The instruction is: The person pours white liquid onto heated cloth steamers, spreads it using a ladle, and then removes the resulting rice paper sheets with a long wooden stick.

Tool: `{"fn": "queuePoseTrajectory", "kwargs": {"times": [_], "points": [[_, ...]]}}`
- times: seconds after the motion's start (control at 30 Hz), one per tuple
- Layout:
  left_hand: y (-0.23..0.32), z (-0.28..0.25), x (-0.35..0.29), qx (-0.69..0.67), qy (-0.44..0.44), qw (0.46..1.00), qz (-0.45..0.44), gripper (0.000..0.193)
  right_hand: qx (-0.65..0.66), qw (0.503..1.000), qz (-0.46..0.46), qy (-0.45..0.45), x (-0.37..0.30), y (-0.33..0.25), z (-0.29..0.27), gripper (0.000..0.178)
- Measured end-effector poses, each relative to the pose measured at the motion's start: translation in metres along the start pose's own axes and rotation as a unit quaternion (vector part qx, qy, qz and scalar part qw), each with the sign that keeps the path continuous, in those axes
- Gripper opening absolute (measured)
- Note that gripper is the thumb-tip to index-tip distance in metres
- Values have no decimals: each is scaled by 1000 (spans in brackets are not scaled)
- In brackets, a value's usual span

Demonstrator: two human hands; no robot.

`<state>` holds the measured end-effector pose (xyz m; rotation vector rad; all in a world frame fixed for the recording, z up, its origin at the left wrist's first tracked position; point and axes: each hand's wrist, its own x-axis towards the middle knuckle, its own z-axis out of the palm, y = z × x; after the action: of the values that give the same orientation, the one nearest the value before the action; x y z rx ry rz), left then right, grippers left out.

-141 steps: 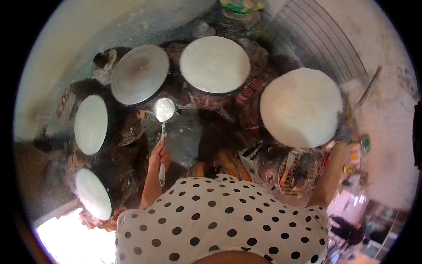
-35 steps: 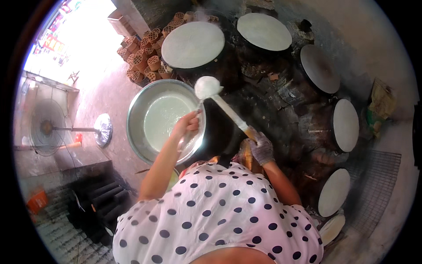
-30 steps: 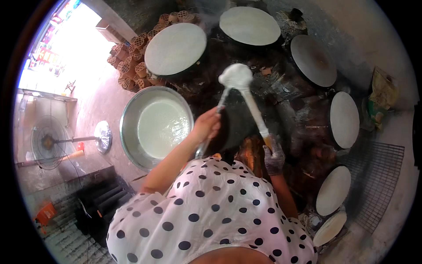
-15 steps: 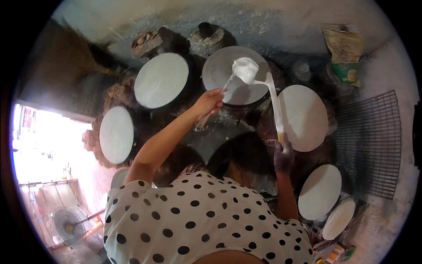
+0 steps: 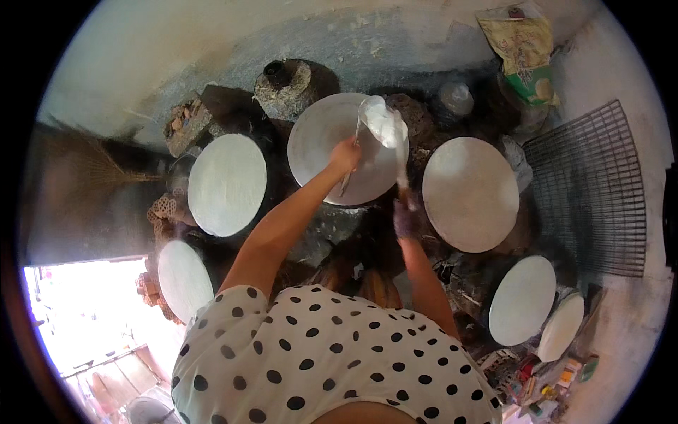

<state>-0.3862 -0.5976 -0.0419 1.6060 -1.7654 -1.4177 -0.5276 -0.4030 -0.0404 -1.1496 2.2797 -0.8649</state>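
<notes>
My bare left hand (image 5: 345,155) is closed around the thin handle of a ladle (image 5: 374,113), its bowl coated in white. Below that fist the handle's lower end (image 5: 344,186) sticks out. In a dark glove, my right hand (image 5: 406,218) grips a long-handled tool (image 5: 402,166), smeared white along its upper part and brownish near the glove. The tool's white head meets or overlaps the ladle bowl; I cannot tell if they touch. Both are over the far part of a large grey round plate (image 5: 311,152).
White-topped round plates stand around me: left (image 5: 227,185), lower left (image 5: 185,281), right (image 5: 470,194) and lower right (image 5: 522,300). A wire grid (image 5: 590,191) leans at the right wall, below a printed sack (image 5: 521,56). A rough stove-like block (image 5: 286,88) stands behind.
The view has shifted. My gloved right hand has swung left, bringing its tool from beside the right plate to over the grey plate. My left hand still holds the ladle.
</notes>
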Motion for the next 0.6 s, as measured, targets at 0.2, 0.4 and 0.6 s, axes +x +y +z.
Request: {"fn": "queuePoseTrajectory", "kwargs": {"times": [0.2,0.4,0.6], "points": [[4,-20,1,173,39,982,71,35,337,937,73,63,18,-11,73,48],[7,-14,-2,150,42,985,79,38,284,943,126,118,14,-35,128,47],[-26,-60,6,56,51,997,31,46,382,902,126,158,33,21,147,46]]}}
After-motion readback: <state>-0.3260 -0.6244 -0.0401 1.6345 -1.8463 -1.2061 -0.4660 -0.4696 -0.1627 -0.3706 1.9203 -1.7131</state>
